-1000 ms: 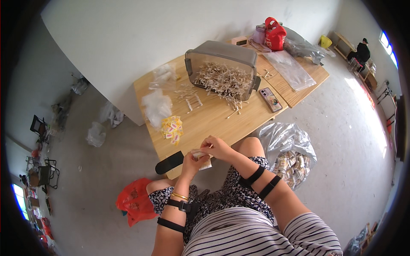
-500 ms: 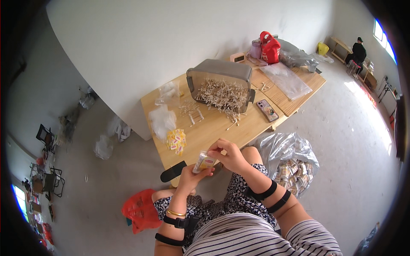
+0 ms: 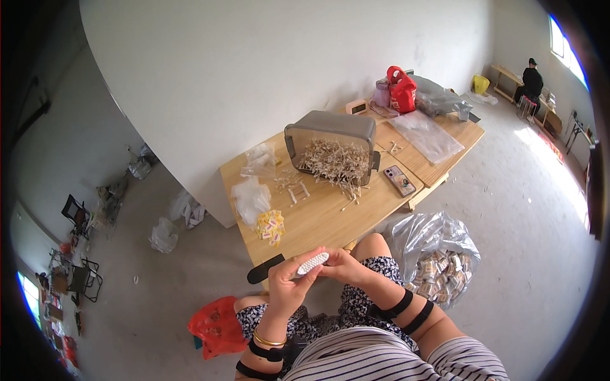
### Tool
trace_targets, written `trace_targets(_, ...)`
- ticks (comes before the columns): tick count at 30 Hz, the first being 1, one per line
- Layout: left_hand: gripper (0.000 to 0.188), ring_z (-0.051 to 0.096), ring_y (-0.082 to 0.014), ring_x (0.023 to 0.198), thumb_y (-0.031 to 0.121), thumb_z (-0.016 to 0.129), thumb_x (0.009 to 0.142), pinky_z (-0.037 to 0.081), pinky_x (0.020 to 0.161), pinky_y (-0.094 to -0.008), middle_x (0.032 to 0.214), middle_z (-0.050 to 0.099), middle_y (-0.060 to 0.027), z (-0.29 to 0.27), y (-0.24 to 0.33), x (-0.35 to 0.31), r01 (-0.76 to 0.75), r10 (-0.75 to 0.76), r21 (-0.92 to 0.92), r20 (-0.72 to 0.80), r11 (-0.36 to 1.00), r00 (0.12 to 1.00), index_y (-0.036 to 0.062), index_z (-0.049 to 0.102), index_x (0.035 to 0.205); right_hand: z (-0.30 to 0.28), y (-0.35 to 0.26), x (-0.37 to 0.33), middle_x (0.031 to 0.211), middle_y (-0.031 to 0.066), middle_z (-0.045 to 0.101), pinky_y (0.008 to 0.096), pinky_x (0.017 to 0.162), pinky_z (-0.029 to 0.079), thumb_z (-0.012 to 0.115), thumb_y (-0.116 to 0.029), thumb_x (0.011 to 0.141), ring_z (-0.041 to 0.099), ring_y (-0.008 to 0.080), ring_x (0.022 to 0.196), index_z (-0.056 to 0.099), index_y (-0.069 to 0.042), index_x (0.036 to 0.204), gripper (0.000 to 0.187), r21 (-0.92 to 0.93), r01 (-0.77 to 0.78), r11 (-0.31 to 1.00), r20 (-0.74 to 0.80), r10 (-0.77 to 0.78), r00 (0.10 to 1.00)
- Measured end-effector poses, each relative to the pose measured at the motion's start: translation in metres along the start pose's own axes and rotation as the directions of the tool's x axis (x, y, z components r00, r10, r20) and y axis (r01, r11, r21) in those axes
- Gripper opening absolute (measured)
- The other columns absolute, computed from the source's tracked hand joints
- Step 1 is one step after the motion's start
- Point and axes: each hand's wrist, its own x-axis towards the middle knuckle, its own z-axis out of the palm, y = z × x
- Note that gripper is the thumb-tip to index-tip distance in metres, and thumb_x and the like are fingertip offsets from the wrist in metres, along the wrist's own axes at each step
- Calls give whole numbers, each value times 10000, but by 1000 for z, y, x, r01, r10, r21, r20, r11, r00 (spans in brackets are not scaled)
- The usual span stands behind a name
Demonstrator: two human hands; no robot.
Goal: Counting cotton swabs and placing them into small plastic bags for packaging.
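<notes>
**Pack of cotton swabs (image 3: 313,263) held between left hand (image 3: 289,282) and right hand (image 3: 343,267)**

At the far left, crumpled clear plastic (image 3: 165,236) lies on the floor, with a red plastic bag (image 3: 218,325) nearer the person's knee. On the worktop (image 3: 330,228), small clear bags (image 3: 251,200) sit in a heap; below them are a black flat piece (image 3: 265,269) at the corner and a pile of yellow cards (image 3: 271,227). The left hand curls around the pack, thumb along its near side, and the right hand grips its right end. The pack is by the worktop's near edge, white swab tips facing up. Beyond the 2 hands, a grey tub (image 3: 333,122) lies on its side, loose swabs (image 3: 335,162) spilling from its mouth. Rightward come a phone (image 3: 399,180), a red bag (image 3: 403,95), a clear plastic sheet (image 3: 427,136) and, on the floor, a silvery bag (image 3: 413,230) with many packs (image 3: 438,273) inside. At the far right, 1 person in black (image 3: 531,81) sits on a stool.
</notes>
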Motion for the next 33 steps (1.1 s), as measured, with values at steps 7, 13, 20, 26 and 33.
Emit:
trace_targets(7,305,717,-188,925,67,773,825,558,815,-292,1019,746,-124,-2,13,0,-211,203,164,62,964,977,15,714,1119,5,-12,3,1050,1,659,246,875,480,619,-80,965,598,81,967,643,-49,1176,214,10,158,987,64,-158,985)
trace_targets(13,288,728,-277,842,197,837,762,569,791,-309,951,750,-115,-15,4,1,-311,322,423,48,851,946,22,730,965,-18,-29,-13,958,-41,626,213,742,451,606,-104,983,554,36,848,642,-49,1036,85,-18,45,999,59,-44,997)
trace_targets(20,227,676,-141,745,193,772,860,524,743,-277,870,741,-54,1,-22,-3,135,-131,108,-40,985,991,13,737,994,-18,-27,-25,958,-45,593,225,817,429,567,-217,1019,520,52,884,596,-60,1057,164,37,20,999,-89,-16,996)
trace_targets(26,421,650,-133,971,199,757,888,481,912,-280,1102,703,-73,10,-49,-5,551,-463,-333,309,765,831,-1,626,1234,-19,-42,-35,961,-49,572,229,871,413,557,-283,1030,507,57,916,572,-46,1075,242,-84,3,996,-277,-26,960)
trace_targets(33,359,648,-129,943,219,781,861,474,892,-257,989,718,-57,17,-59,6,194,-207,-180,-58,964,977,16,670,1136,-16,-51,-44,838,92,608,312,732,478,685,-122,909,597,195,804,603,11,914,156,-708,65,704,-159,-248,956)
